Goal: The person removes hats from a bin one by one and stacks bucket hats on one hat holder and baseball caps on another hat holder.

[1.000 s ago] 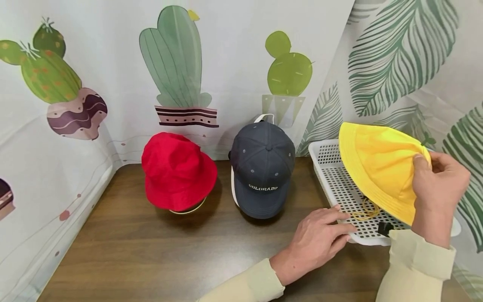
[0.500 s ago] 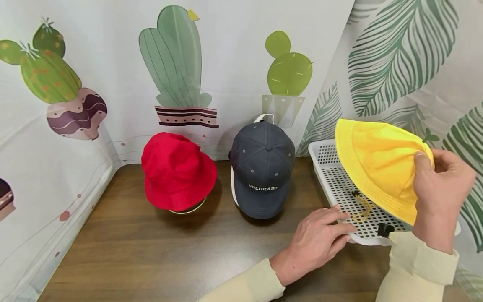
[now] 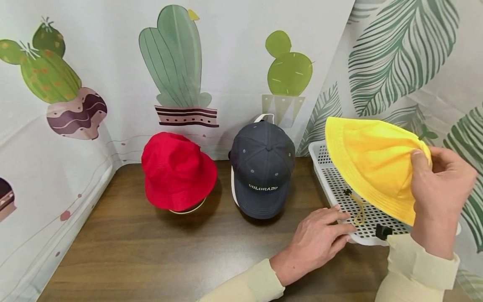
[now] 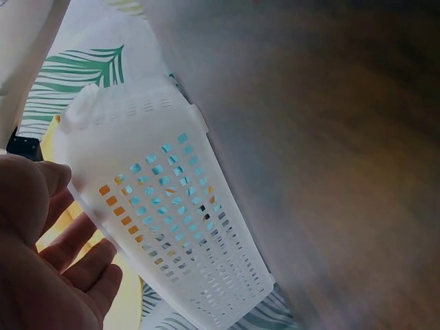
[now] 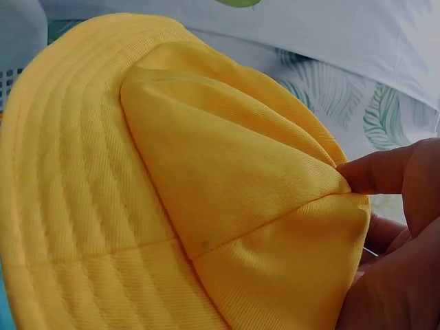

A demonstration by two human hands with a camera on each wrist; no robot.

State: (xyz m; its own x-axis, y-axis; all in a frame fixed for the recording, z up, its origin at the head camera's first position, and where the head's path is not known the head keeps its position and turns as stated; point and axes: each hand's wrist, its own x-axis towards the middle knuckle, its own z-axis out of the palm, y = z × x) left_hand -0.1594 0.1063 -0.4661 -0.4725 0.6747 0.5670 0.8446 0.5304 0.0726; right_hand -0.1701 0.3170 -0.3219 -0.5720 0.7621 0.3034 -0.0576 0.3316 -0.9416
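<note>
My right hand (image 3: 439, 188) pinches the crown of a yellow bucket hat (image 3: 377, 163) between thumb and fingers, beside a green leaf-shaped tip. The hat is tilted on its side, brim towards the left, over a white perforated plastic basket (image 3: 325, 178). A yellow cord (image 3: 360, 212) with a black toggle hangs below the brim. In the right wrist view the fingers press folds into the hat's crown (image 5: 234, 165). My left hand (image 3: 315, 239) rests its fairly straight fingers on the basket's near left rim; the left wrist view shows this hand (image 4: 48, 254) beside the basket wall (image 4: 158, 199).
A red bucket hat (image 3: 175, 172) sits on a stand, mostly hidden, at the left of the wooden table (image 3: 151, 260). A dark "COLORADO" baseball cap (image 3: 264, 163) stands between it and the basket. Printed cloth (image 3: 234, 63) hangs behind. A small black object (image 3: 383, 231) shows near my right cuff.
My right hand has raised the yellow hat slightly, and its brim has swung left. The cord below it has shifted left too. My left hand has stayed still.
</note>
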